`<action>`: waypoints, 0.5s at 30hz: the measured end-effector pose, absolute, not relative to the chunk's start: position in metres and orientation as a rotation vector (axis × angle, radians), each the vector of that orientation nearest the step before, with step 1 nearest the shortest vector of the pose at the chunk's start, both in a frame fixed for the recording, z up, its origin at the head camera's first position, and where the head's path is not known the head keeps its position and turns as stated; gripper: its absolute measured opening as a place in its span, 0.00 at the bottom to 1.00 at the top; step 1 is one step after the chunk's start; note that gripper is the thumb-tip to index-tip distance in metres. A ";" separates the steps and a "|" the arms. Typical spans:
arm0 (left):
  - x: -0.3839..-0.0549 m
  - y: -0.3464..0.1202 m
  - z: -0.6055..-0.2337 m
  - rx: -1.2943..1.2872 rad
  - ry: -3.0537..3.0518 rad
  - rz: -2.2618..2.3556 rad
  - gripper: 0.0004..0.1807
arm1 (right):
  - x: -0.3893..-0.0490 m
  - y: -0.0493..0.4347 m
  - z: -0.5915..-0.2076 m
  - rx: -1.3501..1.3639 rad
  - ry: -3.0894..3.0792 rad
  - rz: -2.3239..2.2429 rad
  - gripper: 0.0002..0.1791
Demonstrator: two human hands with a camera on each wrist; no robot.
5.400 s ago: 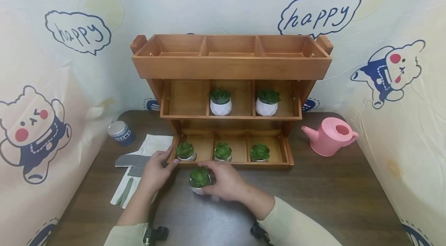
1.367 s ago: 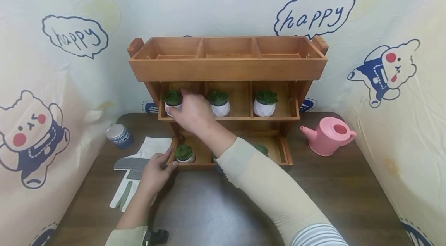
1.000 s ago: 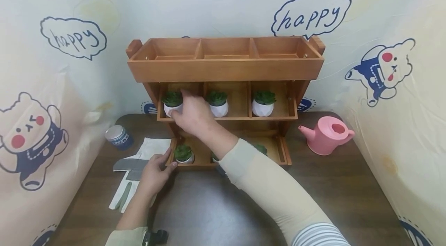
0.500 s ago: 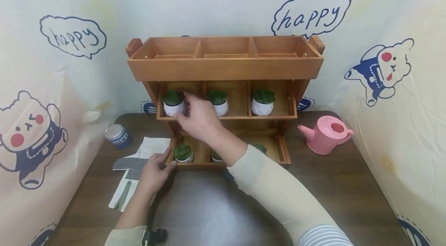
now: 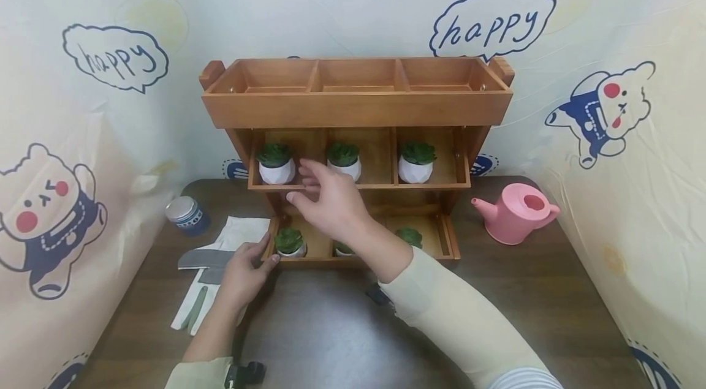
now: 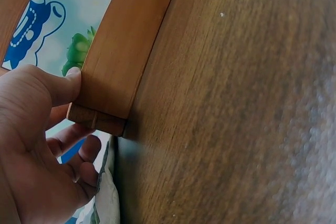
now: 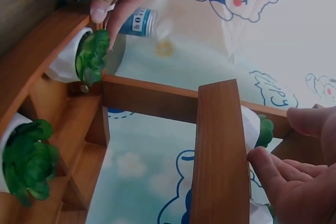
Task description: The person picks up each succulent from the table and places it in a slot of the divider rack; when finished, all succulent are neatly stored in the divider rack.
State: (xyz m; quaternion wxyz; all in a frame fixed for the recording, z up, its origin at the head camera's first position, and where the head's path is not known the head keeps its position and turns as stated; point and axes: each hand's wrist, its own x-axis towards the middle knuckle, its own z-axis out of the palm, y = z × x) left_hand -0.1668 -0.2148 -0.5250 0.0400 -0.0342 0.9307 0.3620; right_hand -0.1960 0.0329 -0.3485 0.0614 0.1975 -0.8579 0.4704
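Note:
A three-tier wooden planter shelf (image 5: 358,110) stands on the table. My left hand (image 5: 245,272) grips the left end of its lowest tier; in the left wrist view the thumb lies on the front board (image 6: 115,45) with fingers behind the corner. My right hand (image 5: 333,199), fingers apart and holding nothing, is just right of a succulent in a white pot (image 5: 277,171), upright in the middle tier's left compartment. Two more potted succulents, one central (image 5: 343,156) and one right (image 5: 416,168), share that tier. The bottom tier has three, partly behind the right arm in the middle.
The top tier's three compartments (image 5: 358,76) hold nothing. A pink watering can (image 5: 518,217) stands right of the shelf. At left are a blue jar with a silver lid (image 5: 189,215) and white-and-grey gloves (image 5: 206,272), partly under the left arm.
The right hand carried a potted succulent from in front of the shelf into the middle tier's left compartment, let go, and drew back right and down. The left hand kept its grip.

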 end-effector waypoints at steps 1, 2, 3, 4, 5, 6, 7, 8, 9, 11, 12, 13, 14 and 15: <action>-0.167 -0.215 -0.525 -0.112 2.851 1.109 0.38 | -0.193 0.035 -0.349 0.605 -2.588 1.440 0.34; -0.167 -0.215 -0.526 -0.115 2.847 1.112 0.39 | -0.190 0.037 -0.350 0.615 -2.578 1.456 0.33; -0.167 -0.215 -0.526 -0.119 2.847 1.111 0.38 | -0.187 0.039 -0.351 0.624 -2.566 1.473 0.33; -0.167 -0.215 -0.526 -0.121 2.846 1.113 0.38 | -0.184 0.041 -0.352 0.626 -2.559 1.488 0.32; -0.167 -0.214 -0.526 -0.123 2.847 1.113 0.38 | -0.181 0.043 -0.353 0.631 -2.547 1.503 0.32; -0.167 -0.214 -0.525 -0.121 2.848 1.114 0.39 | -0.178 0.045 -0.354 0.637 -2.537 1.513 0.31; -0.167 -0.214 -0.525 -0.125 2.848 1.114 0.38 | -0.176 0.048 -0.356 0.643 -2.525 1.523 0.31; -0.167 -0.214 -0.524 -0.124 2.851 1.115 0.38 | -0.174 0.050 -0.358 0.652 -2.513 1.529 0.31; -0.167 -0.214 -0.524 -0.125 2.853 1.114 0.38 | -0.171 0.053 -0.361 0.656 -2.505 1.533 0.30; -0.167 -0.213 -0.523 -0.127 2.851 1.119 0.38 | -0.168 0.058 -0.367 0.671 -2.480 1.552 0.29; -0.167 -0.213 -0.523 -0.126 2.853 1.117 0.38 | -0.166 0.061 -0.370 0.677 -2.469 1.566 0.29; -0.167 -0.213 -0.523 -0.127 2.853 1.118 0.38 | -0.164 0.065 -0.374 0.679 -2.459 1.578 0.29; -0.167 -0.213 -0.523 -0.128 2.849 1.126 0.38 | -0.162 0.068 -0.377 0.676 -2.450 1.590 0.29; -0.166 -0.213 -0.523 -0.125 2.848 1.132 0.37 | -0.160 0.071 -0.381 0.671 -2.438 1.604 0.29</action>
